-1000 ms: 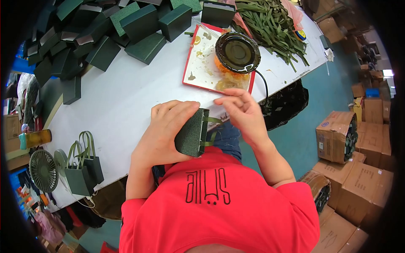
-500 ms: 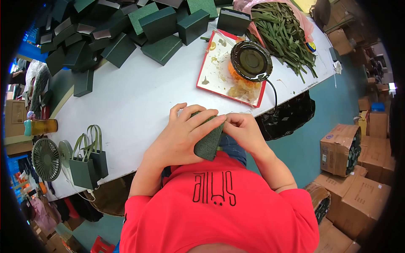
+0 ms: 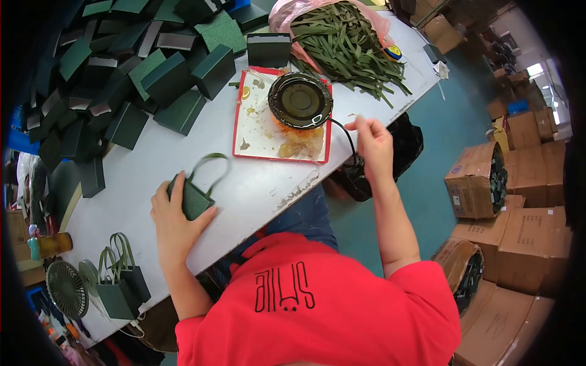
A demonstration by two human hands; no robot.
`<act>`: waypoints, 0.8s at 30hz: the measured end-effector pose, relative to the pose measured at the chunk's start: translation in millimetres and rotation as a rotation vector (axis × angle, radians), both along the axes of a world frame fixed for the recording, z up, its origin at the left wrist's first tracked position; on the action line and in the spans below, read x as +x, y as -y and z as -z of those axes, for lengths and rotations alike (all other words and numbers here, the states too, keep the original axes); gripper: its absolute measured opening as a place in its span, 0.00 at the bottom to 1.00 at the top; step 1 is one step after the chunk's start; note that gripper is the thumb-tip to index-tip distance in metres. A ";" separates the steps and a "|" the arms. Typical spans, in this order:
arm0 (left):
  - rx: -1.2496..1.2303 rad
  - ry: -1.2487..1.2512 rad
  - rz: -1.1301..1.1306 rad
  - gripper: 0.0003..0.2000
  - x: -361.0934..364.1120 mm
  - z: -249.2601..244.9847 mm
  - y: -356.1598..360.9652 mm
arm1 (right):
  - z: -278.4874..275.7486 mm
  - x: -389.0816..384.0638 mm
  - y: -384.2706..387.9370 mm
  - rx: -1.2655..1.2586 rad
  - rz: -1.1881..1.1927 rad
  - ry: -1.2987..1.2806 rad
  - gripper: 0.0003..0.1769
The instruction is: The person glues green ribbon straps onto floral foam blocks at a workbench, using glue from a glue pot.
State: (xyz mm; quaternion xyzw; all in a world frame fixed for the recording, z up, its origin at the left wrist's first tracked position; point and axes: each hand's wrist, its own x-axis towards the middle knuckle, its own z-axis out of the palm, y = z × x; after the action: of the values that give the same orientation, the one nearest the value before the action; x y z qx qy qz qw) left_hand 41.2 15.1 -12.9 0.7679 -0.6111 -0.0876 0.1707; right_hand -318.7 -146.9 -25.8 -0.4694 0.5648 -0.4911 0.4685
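My left hand (image 3: 178, 213) is wrapped round a small dark green paper bag (image 3: 196, 201) on the white table. The bag's green ribbon handle (image 3: 213, 157) loops up toward the far side. Out past the table's front edge, my right hand (image 3: 375, 146) is raised with its fingers curled together. Whether anything is pinched in them cannot be made out. Nearest to that hand is a round pot (image 3: 300, 100) with a black rim and dark, shiny contents. It stands on a stained white tray with a red rim (image 3: 237, 116).
Many dark green boxes (image 3: 165, 79) are piled at the back left. A pink plastic bag (image 3: 282, 17) holds loose green ribbons (image 3: 342, 46). Two green bags with handles (image 3: 122, 293) stand by a small fan (image 3: 67, 290). Cartons (image 3: 476, 183) are stacked on the right-hand floor.
The left hand has carried the green bag from my lap leftward onto the table, and its handle now shows. My right hand has let go of the bag and moved away. The view has turned.
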 end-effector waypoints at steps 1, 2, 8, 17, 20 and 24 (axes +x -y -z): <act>0.030 -0.060 -0.035 0.39 5.5 0.0 -2.1 | 5.1 -10.8 13.8 -0.034 0.055 -0.068 0.22; 0.061 -0.120 -0.071 0.36 10.9 -0.9 -4.2 | 10.8 -21.7 27.3 -0.044 0.076 -0.081 0.24; 0.147 -0.490 -0.325 0.17 34.3 5.1 -12.1 | 34.6 -44.9 87.1 -0.161 0.194 -0.268 0.21; -0.503 -0.245 0.087 0.17 33.9 0.5 -16.0 | 23.0 -22.8 120.1 -0.267 0.128 -0.348 0.17; -0.304 -0.123 0.226 0.17 18.9 -9.9 -9.7 | 22.3 -3.5 138.8 -0.352 0.114 -0.437 0.17; -0.121 -0.148 0.333 0.18 -2.9 -10.0 -1.6 | 17.5 17.9 159.2 -0.365 0.085 -0.529 0.20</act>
State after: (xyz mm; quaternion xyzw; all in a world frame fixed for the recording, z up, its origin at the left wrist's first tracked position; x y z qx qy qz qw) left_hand 38.4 16.7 -2.8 0.6360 -0.7196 -0.1340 0.2444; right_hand -300.8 -306.2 -43.2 -0.6332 0.5885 -0.4644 0.1925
